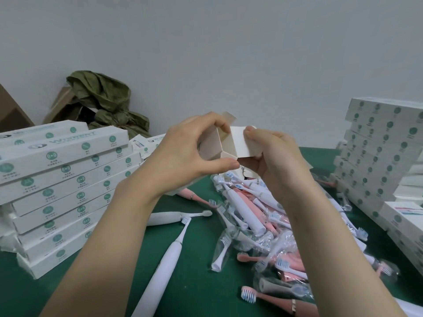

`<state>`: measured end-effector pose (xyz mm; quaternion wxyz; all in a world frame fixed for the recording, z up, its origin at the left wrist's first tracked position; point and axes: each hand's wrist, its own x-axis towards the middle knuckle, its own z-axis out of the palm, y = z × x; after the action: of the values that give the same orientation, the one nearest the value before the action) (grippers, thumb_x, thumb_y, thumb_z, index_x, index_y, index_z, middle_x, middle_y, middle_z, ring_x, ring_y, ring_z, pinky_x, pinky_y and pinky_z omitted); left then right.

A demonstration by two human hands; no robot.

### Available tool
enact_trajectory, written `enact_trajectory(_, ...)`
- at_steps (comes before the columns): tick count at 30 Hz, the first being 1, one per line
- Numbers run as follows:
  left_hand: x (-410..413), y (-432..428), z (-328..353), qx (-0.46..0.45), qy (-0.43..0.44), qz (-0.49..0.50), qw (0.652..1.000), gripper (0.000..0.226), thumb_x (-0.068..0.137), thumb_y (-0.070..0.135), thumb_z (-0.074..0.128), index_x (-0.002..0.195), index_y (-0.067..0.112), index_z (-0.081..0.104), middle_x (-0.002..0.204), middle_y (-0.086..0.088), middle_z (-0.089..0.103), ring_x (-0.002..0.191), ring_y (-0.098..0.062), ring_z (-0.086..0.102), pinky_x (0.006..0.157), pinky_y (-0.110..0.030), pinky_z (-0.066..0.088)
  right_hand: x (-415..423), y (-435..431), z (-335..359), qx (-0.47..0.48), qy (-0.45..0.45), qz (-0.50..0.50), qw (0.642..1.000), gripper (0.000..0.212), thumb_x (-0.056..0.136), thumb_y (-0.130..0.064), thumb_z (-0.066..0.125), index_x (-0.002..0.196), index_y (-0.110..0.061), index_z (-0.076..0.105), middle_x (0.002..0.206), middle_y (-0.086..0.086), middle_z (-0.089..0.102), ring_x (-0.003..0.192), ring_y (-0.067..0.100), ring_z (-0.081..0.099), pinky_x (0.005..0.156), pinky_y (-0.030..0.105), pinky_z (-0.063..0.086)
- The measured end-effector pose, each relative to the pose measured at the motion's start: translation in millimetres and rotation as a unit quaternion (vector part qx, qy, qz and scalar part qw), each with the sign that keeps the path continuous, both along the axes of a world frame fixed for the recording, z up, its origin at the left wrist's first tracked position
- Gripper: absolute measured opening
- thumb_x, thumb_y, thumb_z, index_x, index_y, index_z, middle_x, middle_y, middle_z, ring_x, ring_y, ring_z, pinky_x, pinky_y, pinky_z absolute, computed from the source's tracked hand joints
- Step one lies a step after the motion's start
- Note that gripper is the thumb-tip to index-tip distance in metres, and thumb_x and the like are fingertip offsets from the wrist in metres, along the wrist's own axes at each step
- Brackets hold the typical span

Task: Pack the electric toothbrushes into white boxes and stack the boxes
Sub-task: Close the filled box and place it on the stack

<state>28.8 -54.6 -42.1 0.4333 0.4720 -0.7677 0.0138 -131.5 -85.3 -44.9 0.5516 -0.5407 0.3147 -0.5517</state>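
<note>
The open-ended white cardboard box is raised above the middle of the green-covered desk. Your left hand grips its body, thumb beneath; your right hand pinches the end flap. Square the mouth and fold the flap clear before feeding in the long white plastic electric toothbrush lying near the front edge.

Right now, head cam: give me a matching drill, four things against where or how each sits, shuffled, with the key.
Things:
1. box
2. bag
3. white toothbrush
4. pile

States:
A. heaped on the mat, many pieces in clear wrappers
B. against the wall
C. held open by left hand and right hand
D. lying unwrapped on bare mat

Pairs: 1-C, 2-B, 3-D, 4-A
</note>
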Motion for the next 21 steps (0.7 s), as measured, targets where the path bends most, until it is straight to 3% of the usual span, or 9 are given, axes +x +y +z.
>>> enact_trajectory(2, 1.2, -1.6, 0.1, -0.01, -0.022, 0.004, 1.0, 0.046, 0.066, 0.05, 0.072, 0.108, 0.037, 0.057, 0.091, 0.012, 0.057, 0.084, -0.006, 0.051, 0.078, -0.021, 0.042, 2.4, -0.5, 1.3, 0.029, -0.044, 0.019, 0.998, 0.025, 0.097, -0.01, 0.049, 0.077, -0.002, 0.062, 0.056, 0.002, 0.065, 0.05, 0.014, 0.065, 0.05, 0.021, 0.053)
enact_trajectory(5, 3.5, -2.3, 3.9, -0.057, -0.022, 0.036, 0.998, 0.045, 0.07, 0.039, 0.074, 0.112, 0.03, 0.061, 0.076, 0.025, 0.049, 0.078, 0.009, 0.047, 0.07, -0.008, 0.033, 6.8, -6.8, -1.3, 0.101, -0.13, 0.034, 0.986, 0.034, 0.102, -0.022, 0.036, 0.08, -0.003, 0.055, 0.057, 0.009, 0.067, 0.052, 0.019, 0.067, 0.05, 0.026, 0.056)
enact_trajectory(6, 5.8, -1.4, 6.2, -0.067, -0.002, 0.049, 0.997, 0.044, 0.071, 0.036, 0.076, 0.112, 0.029, 0.062, 0.073, 0.031, 0.048, 0.076, 0.013, 0.045, 0.07, -0.007, 0.031, 8.2, -8.8, -5.9, 0.101, -0.108, 0.026, 0.989, 0.035, 0.102, -0.021, 0.035, 0.081, -0.003, 0.055, 0.06, 0.01, 0.068, 0.055, 0.02, 0.068, 0.053, 0.026, 0.057)
enact_trajectory(8, 13.0, 1.9, 9.8, -0.071, 0.043, 0.067, 0.994, 0.045, 0.07, 0.039, 0.075, 0.111, 0.031, 0.061, 0.073, 0.04, 0.048, 0.074, 0.013, 0.045, 0.07, -0.009, 0.032, 11.4, -6.8, -23.2, 0.012, 0.077, 0.016, 0.997, 0.021, 0.096, -0.006, 0.045, 0.081, -0.005, 0.06, 0.072, 0.009, 0.069, 0.065, 0.018, 0.065, 0.061, 0.023, 0.054)
enact_trajectory(10, 19.6, 4.9, 11.4, -0.072, 0.072, 0.075, 0.992, 0.043, 0.07, 0.043, 0.07, 0.111, 0.033, 0.061, 0.075, 0.041, 0.048, 0.072, 0.009, 0.046, 0.07, -0.014, 0.036, 22.0, 6.9, -45.7, -0.144, 0.314, 0.081, 0.935, 0.024, 0.084, 0.009, 0.052, 0.086, -0.01, 0.066, 0.089, 0.004, 0.068, 0.076, 0.009, 0.062, 0.071, 0.018, 0.05)
enact_trajectory(12, 22.7, 6.1, 10.9, -0.072, 0.083, 0.076, 0.991, 0.042, 0.071, 0.044, 0.069, 0.111, 0.033, 0.061, 0.075, 0.039, 0.049, 0.072, 0.007, 0.047, 0.07, -0.017, 0.038, 40.8, 24.5, -70.9, -0.256, 0.475, 0.204, 0.817, 0.042, 0.077, 0.01, 0.05, 0.101, -0.018, 0.069, 0.111, -0.001, 0.064, 0.093, 0.005, 0.06, 0.085, 0.023, 0.049)
enact_trajectory(15, 24.2, 4.8, 8.4, -0.059, 0.082, 0.075, 0.992, 0.043, 0.071, 0.046, 0.068, 0.112, 0.034, 0.061, 0.077, 0.044, 0.048, 0.075, 0.011, 0.047, 0.071, -0.017, 0.037, 68.7, 49.1, -100.8, -0.406, 0.595, 0.279, 0.635, 0.053, 0.076, 0.003, 0.056, 0.122, -0.024, 0.059, 0.12, 0.004, 0.056, 0.113, 0.023, 0.047, 0.095, 0.042, 0.039)
enact_trajectory(17, 26.6, 3.1, 7.5, -0.048, 0.082, 0.075, 0.993, 0.043, 0.071, 0.047, 0.069, 0.112, 0.036, 0.06, 0.079, 0.046, 0.048, 0.078, 0.013, 0.046, 0.073, -0.017, 0.038, 74.7, 51.8, -105.5, -0.469, 0.605, 0.216, 0.607, 0.049, 0.08, -0.002, 0.057, 0.123, -0.024, 0.058, 0.114, 0.005, 0.054, 0.111, 0.025, 0.045, 0.089, 0.039, 0.032)
enact_trajectory(21, 29.5, 3.0, 5.3, -0.033, 0.078, 0.073, 0.994, 0.041, 0.073, 0.043, 0.073, 0.112, 0.037, 0.06, 0.081, 0.048, 0.047, 0.079, 0.015, 0.046, 0.072, -0.011, 0.04, 60.9, 26.9, -103.3, -0.478, 0.612, 0.112, 0.62, 0.039, 0.083, -0.007, 0.054, 0.119, -0.021, 0.059, 0.108, 0.004, 0.058, 0.108, 0.025, 0.049, 0.086, 0.036, 0.035)
